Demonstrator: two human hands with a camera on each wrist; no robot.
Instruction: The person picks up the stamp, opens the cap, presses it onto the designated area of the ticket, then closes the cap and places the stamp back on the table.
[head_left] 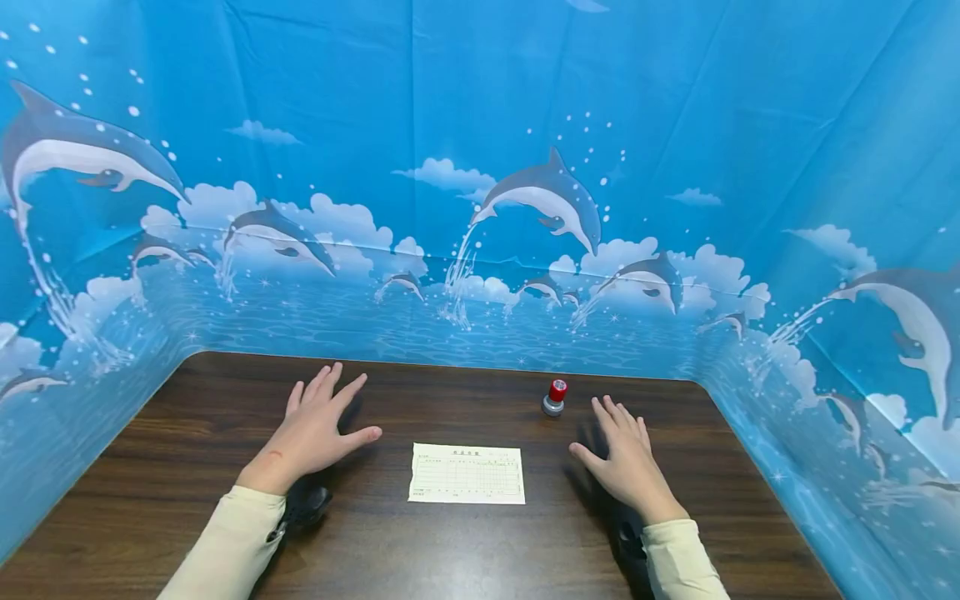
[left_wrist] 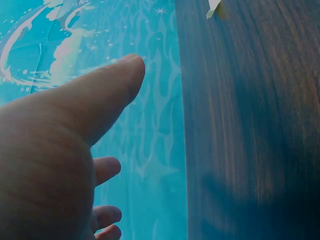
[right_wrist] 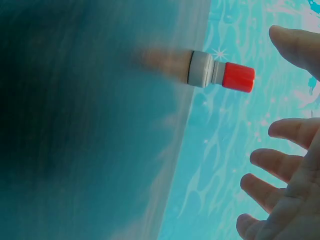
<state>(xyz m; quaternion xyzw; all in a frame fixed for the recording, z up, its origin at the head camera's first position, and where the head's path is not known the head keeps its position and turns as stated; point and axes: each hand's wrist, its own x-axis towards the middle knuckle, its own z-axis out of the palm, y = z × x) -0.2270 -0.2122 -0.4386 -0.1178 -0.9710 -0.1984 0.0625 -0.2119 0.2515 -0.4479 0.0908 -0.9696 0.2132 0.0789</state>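
My left hand (head_left: 318,429) hovers over the left part of the table, fingers spread and holding nothing. On the other side my right hand (head_left: 626,462) also has its fingers extended and grips nothing. Just beyond its fingertips stands a small stamp (head_left: 554,398) with a red top and a grey base, upright on the wood. In the right wrist view the same stamp (right_wrist: 220,72) appears sideways, apart from the fingers. Between the hands lies a pale yellow printed form (head_left: 467,474) with a ruled grid; only a corner of the paper (left_wrist: 214,7) shows in the left wrist view.
The dark wooden table (head_left: 360,558) has rounded back corners. A blue dolphin-printed curtain (head_left: 360,100) encloses it at the back and both sides. Dark wrist devices (head_left: 306,504) sit under both forearms, which wear pale yellow sleeves (head_left: 232,542).
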